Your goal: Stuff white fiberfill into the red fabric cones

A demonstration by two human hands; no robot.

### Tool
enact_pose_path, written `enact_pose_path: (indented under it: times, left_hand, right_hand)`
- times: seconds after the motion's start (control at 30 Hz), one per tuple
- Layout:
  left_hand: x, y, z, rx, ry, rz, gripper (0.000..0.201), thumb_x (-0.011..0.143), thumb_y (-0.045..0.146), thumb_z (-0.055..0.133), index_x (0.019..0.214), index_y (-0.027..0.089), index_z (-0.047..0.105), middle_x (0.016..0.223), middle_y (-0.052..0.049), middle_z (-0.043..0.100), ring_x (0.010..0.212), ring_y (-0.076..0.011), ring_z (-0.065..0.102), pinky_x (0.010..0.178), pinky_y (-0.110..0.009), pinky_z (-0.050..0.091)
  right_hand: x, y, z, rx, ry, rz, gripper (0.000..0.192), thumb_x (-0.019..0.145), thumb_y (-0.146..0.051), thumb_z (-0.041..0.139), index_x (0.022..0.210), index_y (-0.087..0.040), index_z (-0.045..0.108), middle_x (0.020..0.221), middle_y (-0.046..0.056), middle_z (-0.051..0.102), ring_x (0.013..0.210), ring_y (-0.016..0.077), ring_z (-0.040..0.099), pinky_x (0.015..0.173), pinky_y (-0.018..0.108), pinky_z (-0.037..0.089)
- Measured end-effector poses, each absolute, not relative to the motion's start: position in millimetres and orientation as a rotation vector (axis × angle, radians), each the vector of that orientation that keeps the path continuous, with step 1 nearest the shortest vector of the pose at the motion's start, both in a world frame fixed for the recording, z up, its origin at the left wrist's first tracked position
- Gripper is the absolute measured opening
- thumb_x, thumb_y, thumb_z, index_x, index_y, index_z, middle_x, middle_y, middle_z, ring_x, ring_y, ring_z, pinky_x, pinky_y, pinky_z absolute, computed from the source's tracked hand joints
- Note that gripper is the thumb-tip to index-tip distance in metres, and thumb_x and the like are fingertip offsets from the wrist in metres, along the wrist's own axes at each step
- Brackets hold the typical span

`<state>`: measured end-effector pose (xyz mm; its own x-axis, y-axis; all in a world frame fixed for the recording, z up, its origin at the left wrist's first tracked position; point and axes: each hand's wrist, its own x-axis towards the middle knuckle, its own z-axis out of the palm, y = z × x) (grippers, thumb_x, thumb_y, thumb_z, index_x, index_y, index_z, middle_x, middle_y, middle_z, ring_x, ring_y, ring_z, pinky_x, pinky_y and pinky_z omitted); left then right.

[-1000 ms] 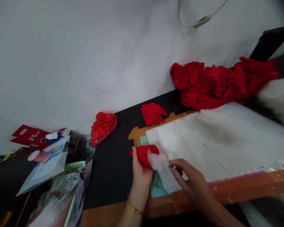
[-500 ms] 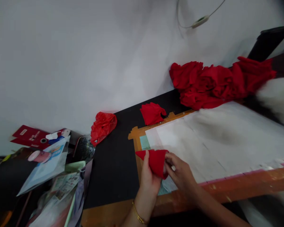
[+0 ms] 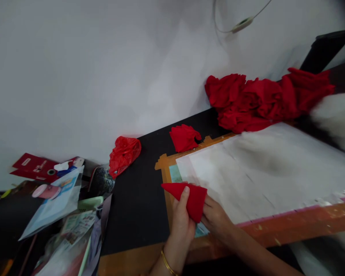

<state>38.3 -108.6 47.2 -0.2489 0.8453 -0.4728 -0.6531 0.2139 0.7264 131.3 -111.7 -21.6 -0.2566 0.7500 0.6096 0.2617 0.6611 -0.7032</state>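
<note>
A red felt cone lies on its side in the air over the near left corner of the white sheet, its tip toward the left. My left hand is closed round it from below, thumb pressed on its near face. At the wide end, my right hand is closed against the rim. Its fingertips are partly hidden behind the felt, and I cannot see whether they hold stuffing.
White fluffy stuffing lies on the white sheet, which is taped to the black table. Heaped red fabric pieces sit at the back, beside a small red stack. A red plastic bag and cluttered bin are leftward.
The cone has turned so its outer side faces me more, and its open rim no longer shows. My right hand has shifted slightly down and behind the wide end.
</note>
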Motion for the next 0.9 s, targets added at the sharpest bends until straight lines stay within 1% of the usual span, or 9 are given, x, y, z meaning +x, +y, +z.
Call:
enact_pose_path:
  times: [0.1, 0.27, 0.37, 0.47, 0.57, 0.63, 0.73, 0.83, 0.9]
  left_hand:
    - [32, -106, 48, 0.201, 1.109, 1.400, 0.038, 0.069, 0.028, 0.081, 0.101, 0.014, 0.067, 0.095, -0.011, 0.074, 0.085, -0.0230, 0.071, 0.083, -0.035, 0.056]
    - [27, -99, 53, 0.059, 0.967, 1.325, 0.034, 0.078, 0.039, 0.070, 0.098, 0.012, 0.068, 0.096, -0.014, 0.074, 0.090, -0.0253, 0.071, 0.089, -0.038, 0.055]
    - [29, -98, 53, 0.019, 1.021, 1.337, 0.031, 0.082, 0.037, 0.067, 0.099, 0.011, 0.069, 0.098, -0.014, 0.074, 0.089, -0.0233, 0.071, 0.089, -0.035, 0.055]
    - [31, -98, 50, 0.029, 1.099, 1.300, 0.032, 0.082, 0.034, 0.068, 0.103, 0.011, 0.068, 0.101, -0.014, 0.074, 0.088, -0.0227, 0.071, 0.087, -0.033, 0.055]
    - [30, -99, 49, 0.075, 1.124, 1.287, 0.032, 0.079, 0.031, 0.072, 0.101, 0.010, 0.068, 0.099, -0.014, 0.074, 0.087, -0.0228, 0.071, 0.087, -0.034, 0.055]
    - [29, -98, 51, 0.126, 1.118, 1.289, 0.030, 0.076, 0.029, 0.075, 0.097, 0.010, 0.068, 0.095, -0.014, 0.075, 0.086, -0.0233, 0.072, 0.088, -0.035, 0.055]
    - [29, -96, 54, 0.221, 1.091, 1.343, 0.032, 0.073, 0.026, 0.078, 0.099, 0.012, 0.066, 0.094, -0.013, 0.075, 0.089, -0.0243, 0.072, 0.091, -0.037, 0.054]
    - [28, -96, 53, 0.270, 1.100, 1.348, 0.035, 0.070, 0.021, 0.080, 0.100, 0.013, 0.065, 0.096, -0.013, 0.075, 0.091, -0.0249, 0.072, 0.091, -0.039, 0.054]
    - [26, -95, 52, 0.282, 1.132, 1.320, 0.036, 0.069, 0.019, 0.080, 0.100, 0.013, 0.065, 0.097, -0.014, 0.075, 0.090, -0.0248, 0.072, 0.090, -0.039, 0.055]
  right_hand:
    - [133, -111, -17, -0.816, -1.858, 0.592, 0.040, 0.091, -0.018, 0.051, 0.130, -0.020, 0.058, 0.131, 0.016, 0.059, 0.125, 0.0283, 0.054, 0.100, 0.047, 0.051]
    - [138, -107, -6, -0.794, -1.963, 0.705, 0.032, 0.092, -0.016, 0.050, 0.120, -0.021, 0.064, 0.130, 0.013, 0.060, 0.122, 0.0260, 0.055, 0.101, 0.046, 0.049]
    - [137, -101, -2, -0.834, -2.014, 0.710, 0.039, 0.088, -0.010, 0.046, 0.123, -0.018, 0.062, 0.123, 0.015, 0.065, 0.118, 0.0278, 0.057, 0.100, 0.049, 0.049]
    - [137, -97, 1, -0.864, -2.006, 0.727, 0.051, 0.082, -0.009, 0.046, 0.132, -0.013, 0.055, 0.126, 0.018, 0.062, 0.117, 0.0299, 0.057, 0.097, 0.050, 0.050]
    - [137, -97, -1, -0.829, -1.989, 0.711, 0.056, 0.079, -0.009, 0.048, 0.134, -0.013, 0.053, 0.131, 0.019, 0.060, 0.119, 0.0310, 0.056, 0.097, 0.052, 0.050]
    - [136, -99, -5, -0.828, -1.990, 0.682, 0.052, 0.080, -0.010, 0.049, 0.132, -0.012, 0.055, 0.130, 0.019, 0.061, 0.121, 0.0312, 0.055, 0.099, 0.053, 0.049]
    - [128, -102, -13, -0.853, -2.019, 0.648, 0.045, 0.087, -0.012, 0.047, 0.131, -0.010, 0.057, 0.131, 0.021, 0.059, 0.126, 0.0311, 0.051, 0.103, 0.054, 0.046]
    - [120, -102, -17, -0.894, -2.041, 0.604, 0.046, 0.093, -0.016, 0.045, 0.137, -0.009, 0.051, 0.138, 0.022, 0.054, 0.133, 0.0316, 0.044, 0.107, 0.056, 0.042]
    - [120, -101, -15, -0.888, -2.036, 0.585, 0.046, 0.094, -0.019, 0.045, 0.139, -0.008, 0.049, 0.138, 0.022, 0.054, 0.133, 0.0319, 0.044, 0.106, 0.056, 0.042]
